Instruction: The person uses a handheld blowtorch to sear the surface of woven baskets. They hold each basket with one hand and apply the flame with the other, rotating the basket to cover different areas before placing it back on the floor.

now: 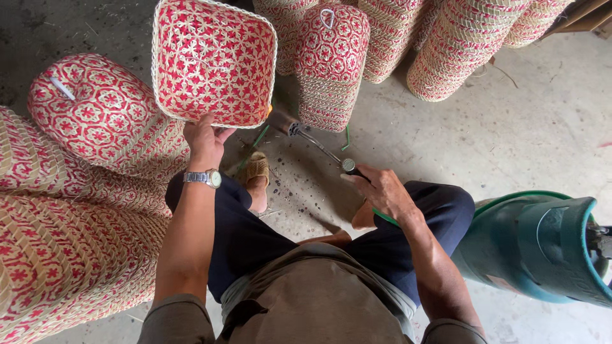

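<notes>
My left hand (204,139) grips the near rim of a red and cream woven basket lid (213,60), holding it up with its inside facing me. My right hand (379,190) is closed around the handle of a metal gas torch (312,139), whose nozzle points toward the lid's lower right corner. A green hose runs from the torch under my right wrist. I sit low on the floor in dark trousers, with a watch on my left wrist and a woven sandal (257,169) on one foot.
Stacks of matching red and cream woven baskets (76,210) fill the left side, and more (459,44) stand along the back. One tall lidded basket (330,64) stands just behind the torch. A green gas cylinder (542,245) lies at my right. Bare concrete floor (484,140) lies beyond.
</notes>
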